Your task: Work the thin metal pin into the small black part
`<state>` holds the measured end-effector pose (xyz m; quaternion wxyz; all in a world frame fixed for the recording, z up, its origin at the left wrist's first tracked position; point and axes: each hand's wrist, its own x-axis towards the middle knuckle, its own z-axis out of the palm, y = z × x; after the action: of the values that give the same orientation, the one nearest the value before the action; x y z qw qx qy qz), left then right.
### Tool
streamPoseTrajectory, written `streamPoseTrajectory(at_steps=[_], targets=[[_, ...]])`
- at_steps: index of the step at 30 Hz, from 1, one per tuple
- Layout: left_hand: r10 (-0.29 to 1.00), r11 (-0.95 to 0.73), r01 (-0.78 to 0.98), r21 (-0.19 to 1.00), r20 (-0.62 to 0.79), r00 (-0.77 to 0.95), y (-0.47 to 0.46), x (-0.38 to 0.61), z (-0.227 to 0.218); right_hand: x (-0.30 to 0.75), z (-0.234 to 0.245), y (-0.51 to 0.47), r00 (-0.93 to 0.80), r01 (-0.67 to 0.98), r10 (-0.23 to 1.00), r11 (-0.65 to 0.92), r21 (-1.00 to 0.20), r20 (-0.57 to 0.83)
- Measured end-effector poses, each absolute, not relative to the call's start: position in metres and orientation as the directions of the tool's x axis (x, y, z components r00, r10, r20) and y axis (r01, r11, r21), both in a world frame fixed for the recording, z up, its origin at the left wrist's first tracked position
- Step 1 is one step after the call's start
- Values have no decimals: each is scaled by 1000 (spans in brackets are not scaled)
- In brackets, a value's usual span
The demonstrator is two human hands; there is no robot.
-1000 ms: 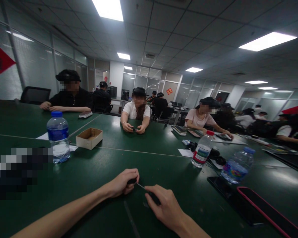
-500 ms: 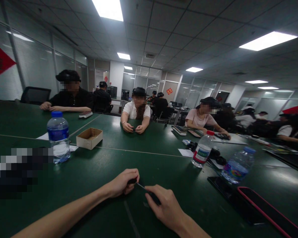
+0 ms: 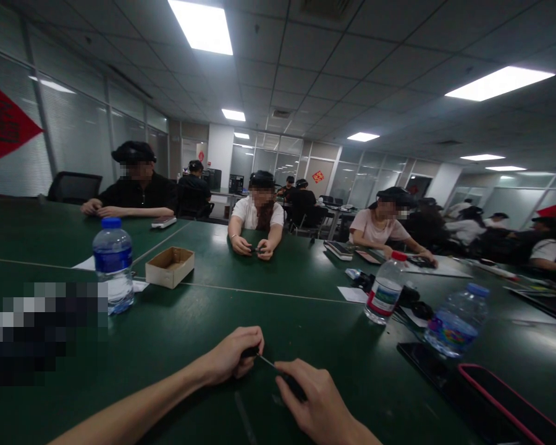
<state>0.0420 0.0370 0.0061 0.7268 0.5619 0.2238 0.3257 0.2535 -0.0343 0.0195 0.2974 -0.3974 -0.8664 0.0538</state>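
My right hand (image 3: 322, 398) is closed around the black handle of a screwdriver (image 3: 293, 385), its thin metal shaft pointing up and left. In my left hand (image 3: 243, 352) is a small black object (image 3: 250, 352), mostly covered by my fingers, so its kind does not show. The shaft's tip meets this object at the thumb side of my left hand. Both hands are just over the green table (image 3: 189, 334), close together near the middle of the view.
To the left stand a water bottle (image 3: 114, 266) and a small open cardboard box (image 3: 170, 269). On the right are a red-capped bottle (image 3: 385, 290), a blue-capped bottle (image 3: 458, 321) and a red-edged phone (image 3: 514, 402). Several people sit around the table.
The whole view has shifted slightly, so things sit a little lower and further right. My hands keep the same hold, with the screwdriver still at the black object.
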Motion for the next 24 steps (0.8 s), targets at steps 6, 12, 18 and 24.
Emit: streamPoseTrajectory(at_steps=[6,12,18,24], targets=[[728,156,-224,962,41,684,36,43,3,254,17,-33,-508,654,709,687,-317,489],[729,150,-219,964,42,683,36,42,6,255,14,-32,-507,664,713,682,-308,485],[729,147,-212,966,39,684,35,42,10,255,16,-33,-501,664,723,674,-324,475],[727,152,-201,968,28,686,36,42,8,254,20,-35,-499,665,726,671,-328,472]])
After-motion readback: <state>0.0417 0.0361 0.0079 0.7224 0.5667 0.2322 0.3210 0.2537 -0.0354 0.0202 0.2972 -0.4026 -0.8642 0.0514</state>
